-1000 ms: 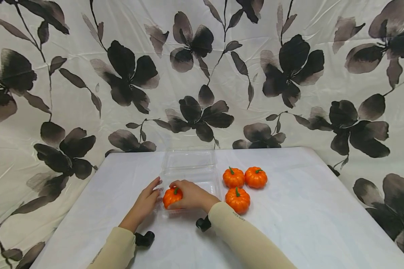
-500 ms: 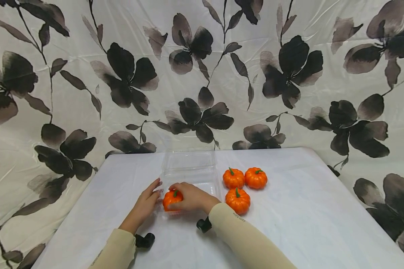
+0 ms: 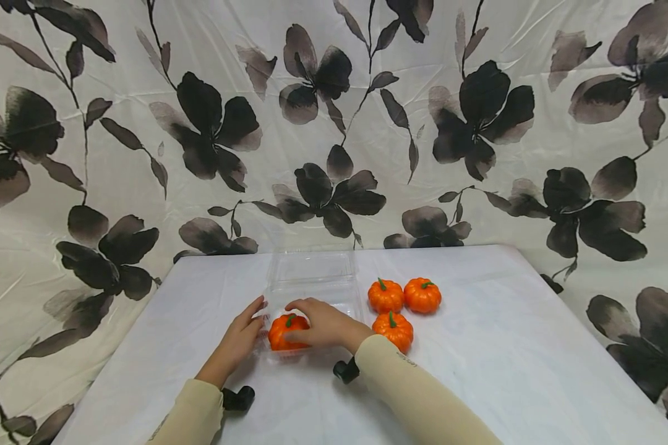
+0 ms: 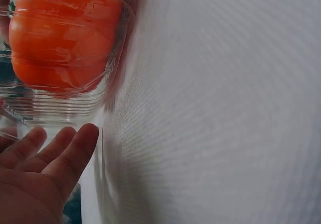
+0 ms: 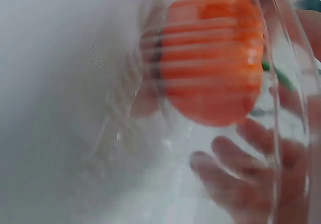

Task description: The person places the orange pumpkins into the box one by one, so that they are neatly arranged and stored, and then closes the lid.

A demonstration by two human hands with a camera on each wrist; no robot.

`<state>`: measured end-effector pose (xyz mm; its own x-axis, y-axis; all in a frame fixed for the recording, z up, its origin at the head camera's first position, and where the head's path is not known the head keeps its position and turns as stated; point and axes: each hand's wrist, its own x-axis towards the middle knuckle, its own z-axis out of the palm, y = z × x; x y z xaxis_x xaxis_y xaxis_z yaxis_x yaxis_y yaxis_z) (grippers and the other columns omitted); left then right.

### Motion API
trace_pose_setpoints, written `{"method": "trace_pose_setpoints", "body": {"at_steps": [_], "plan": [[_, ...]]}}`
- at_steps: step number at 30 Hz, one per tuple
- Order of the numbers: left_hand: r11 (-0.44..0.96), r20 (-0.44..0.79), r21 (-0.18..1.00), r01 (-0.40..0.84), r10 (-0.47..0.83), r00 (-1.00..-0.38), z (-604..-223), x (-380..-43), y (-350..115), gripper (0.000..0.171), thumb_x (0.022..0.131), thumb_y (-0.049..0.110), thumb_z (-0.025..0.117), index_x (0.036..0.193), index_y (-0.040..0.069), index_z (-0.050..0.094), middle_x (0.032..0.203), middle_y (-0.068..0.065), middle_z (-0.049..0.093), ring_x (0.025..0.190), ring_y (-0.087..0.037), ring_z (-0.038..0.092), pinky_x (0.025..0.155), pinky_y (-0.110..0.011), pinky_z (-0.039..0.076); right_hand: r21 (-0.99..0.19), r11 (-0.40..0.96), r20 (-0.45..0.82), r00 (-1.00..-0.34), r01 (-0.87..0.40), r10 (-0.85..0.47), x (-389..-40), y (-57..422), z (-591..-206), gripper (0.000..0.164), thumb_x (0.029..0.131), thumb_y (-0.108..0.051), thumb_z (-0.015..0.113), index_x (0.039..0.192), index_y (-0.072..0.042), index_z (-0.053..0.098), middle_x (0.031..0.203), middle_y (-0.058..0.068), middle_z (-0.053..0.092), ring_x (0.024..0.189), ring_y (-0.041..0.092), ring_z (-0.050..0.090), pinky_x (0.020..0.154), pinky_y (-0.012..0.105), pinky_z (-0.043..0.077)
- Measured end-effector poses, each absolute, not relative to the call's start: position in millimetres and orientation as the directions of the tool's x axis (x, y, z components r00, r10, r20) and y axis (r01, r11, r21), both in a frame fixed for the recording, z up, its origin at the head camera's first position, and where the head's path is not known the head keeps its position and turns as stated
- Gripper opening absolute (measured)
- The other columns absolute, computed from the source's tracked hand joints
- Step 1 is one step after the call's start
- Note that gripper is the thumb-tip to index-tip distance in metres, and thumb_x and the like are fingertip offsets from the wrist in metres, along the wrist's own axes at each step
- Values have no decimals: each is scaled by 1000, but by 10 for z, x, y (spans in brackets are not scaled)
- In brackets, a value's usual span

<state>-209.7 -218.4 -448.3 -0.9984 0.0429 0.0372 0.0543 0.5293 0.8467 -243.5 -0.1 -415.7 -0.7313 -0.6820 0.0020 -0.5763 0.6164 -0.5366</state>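
A small orange toy pumpkin with a green stem sits in the front left of a clear plastic clamshell container, whose lid is folded back. My right hand is over the container, thumb in front of the pumpkin and fingers behind it. In the right wrist view the fingers show through the clear wall, spread beside the pumpkin. My left hand stays at the container's left side with its fingers extended. In the left wrist view those fingertips are right at the ridged wall.
Three more toy pumpkins stand right of the container: one at the back left, one at the back right, and one in front, partly behind my right sleeve. A white cloth covers the table. Floral fabric hangs behind.
My right hand has loosened and drawn slightly right, so more of the pumpkin shows in the container. My left hand has stayed at the container's side.
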Motion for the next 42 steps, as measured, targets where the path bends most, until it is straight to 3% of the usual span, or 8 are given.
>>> {"method": "trace_pose_setpoints", "body": {"at_steps": [9,26,34,42], "plan": [[525,15,850,29,31,-999,-4485,-2102,-2158,55,101,13,36,153,4,23,153,-22,36,133,-39,46,105,-48,44,-555,615,28,-751,-561,-660,-2395,235,-4083,60,88,-54,60,140,-26,48,145,0,47,131,21,48,109,43,42],[530,-6,848,12,32,-999,-4512,-2115,-2163,57,100,13,38,154,7,22,154,-21,34,135,-40,44,104,-50,44,-530,613,94,-759,-585,-644,-2325,542,-3932,56,90,-51,59,140,-30,46,145,-3,47,133,19,47,110,43,41],[535,-7,845,9,27,-1000,-4498,-2122,-2154,57,99,13,39,154,7,23,153,-22,36,131,-41,48,103,-49,46,-485,637,136,-771,-599,-622,-2302,692,-3911,56,91,-50,59,141,-27,46,144,-2,49,131,20,49,109,43,42],[530,-17,848,0,28,-999,-4491,-2123,-2151,57,100,15,39,154,8,23,153,-22,35,131,-41,48,102,-48,47,-512,660,115,-806,-549,-581,-2293,883,-3894,58,90,-49,60,142,-27,45,146,-3,47,133,18,47,111,41,40]]}}
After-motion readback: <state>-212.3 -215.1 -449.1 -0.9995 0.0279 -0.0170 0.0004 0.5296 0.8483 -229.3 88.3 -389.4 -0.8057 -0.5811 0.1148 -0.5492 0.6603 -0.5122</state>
